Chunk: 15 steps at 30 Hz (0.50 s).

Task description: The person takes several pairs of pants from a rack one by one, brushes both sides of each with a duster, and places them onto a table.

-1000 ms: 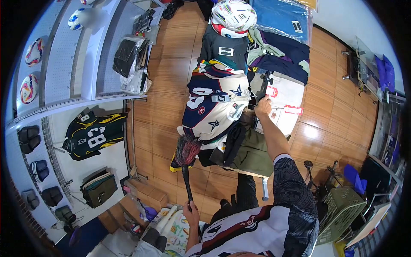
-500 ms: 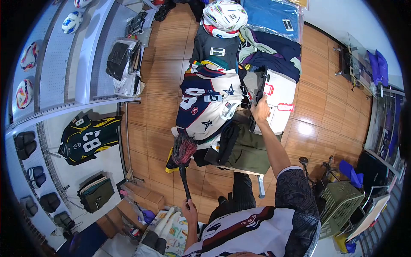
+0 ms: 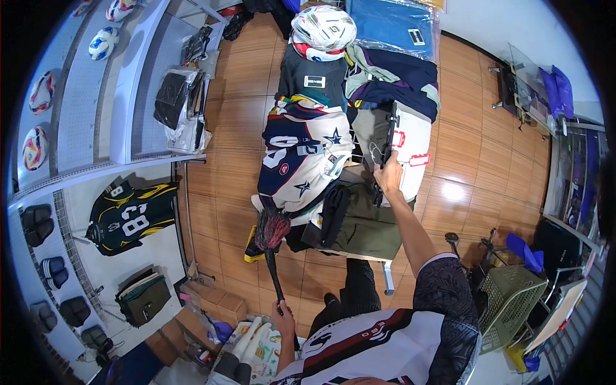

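My left hand [image 3: 283,314] is closed round the black handle of a feather duster [image 3: 273,232], whose dark and red head rests near the lower edge of a navy and cream star jersey [image 3: 307,154]. On the right side of the clothes pile, my right hand [image 3: 389,176] grips a black hanger bar [image 3: 387,144] that lies along white shorts [image 3: 414,135] with red marks. Olive green garments [image 3: 369,228] lie just below that hand. Farther up are a dark shirt [image 3: 308,74] and a white patterned ball [image 3: 324,29].
Shelves with balls [image 3: 102,43] and slippers [image 3: 54,273] line the left side. A dark number 83 jersey [image 3: 131,217] hangs there. Blue bagged goods [image 3: 385,29] lie at the pile's far end. A green basket [image 3: 513,301] stands at the lower right.
The whole scene has shifted slightly left in view. My right hand has moved a little down the hanger bar, and the bar and white shorts lie slightly differently. The duster stays in my left hand.
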Available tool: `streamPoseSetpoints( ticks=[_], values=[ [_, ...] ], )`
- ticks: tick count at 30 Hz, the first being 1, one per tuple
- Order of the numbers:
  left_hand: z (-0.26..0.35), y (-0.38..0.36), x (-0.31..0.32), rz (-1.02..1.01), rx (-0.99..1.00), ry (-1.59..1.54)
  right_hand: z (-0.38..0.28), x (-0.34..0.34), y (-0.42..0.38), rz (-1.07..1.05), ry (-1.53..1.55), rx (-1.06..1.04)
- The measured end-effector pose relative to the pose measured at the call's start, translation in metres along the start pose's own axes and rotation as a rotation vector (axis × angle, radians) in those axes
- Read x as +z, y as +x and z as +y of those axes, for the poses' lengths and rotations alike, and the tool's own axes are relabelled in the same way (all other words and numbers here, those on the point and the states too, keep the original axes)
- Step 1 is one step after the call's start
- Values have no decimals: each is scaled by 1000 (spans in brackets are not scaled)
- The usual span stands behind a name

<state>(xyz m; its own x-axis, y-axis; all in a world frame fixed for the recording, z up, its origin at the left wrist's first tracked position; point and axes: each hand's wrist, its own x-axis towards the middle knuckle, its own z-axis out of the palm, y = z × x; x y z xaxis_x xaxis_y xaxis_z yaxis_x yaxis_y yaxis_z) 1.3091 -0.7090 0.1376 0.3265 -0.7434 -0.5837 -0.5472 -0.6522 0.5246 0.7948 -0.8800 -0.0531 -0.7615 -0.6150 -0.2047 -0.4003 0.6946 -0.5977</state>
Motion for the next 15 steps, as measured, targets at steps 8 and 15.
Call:
streamPoseSetpoints(
  ticks=[8,15],
  values=[
    [7,-1,1,-16,-10,-24,-39,18,3,-37,41,-13],
    [0,4,2,-50,17,12,-24,81,10,-62,108,-156]
  ],
)
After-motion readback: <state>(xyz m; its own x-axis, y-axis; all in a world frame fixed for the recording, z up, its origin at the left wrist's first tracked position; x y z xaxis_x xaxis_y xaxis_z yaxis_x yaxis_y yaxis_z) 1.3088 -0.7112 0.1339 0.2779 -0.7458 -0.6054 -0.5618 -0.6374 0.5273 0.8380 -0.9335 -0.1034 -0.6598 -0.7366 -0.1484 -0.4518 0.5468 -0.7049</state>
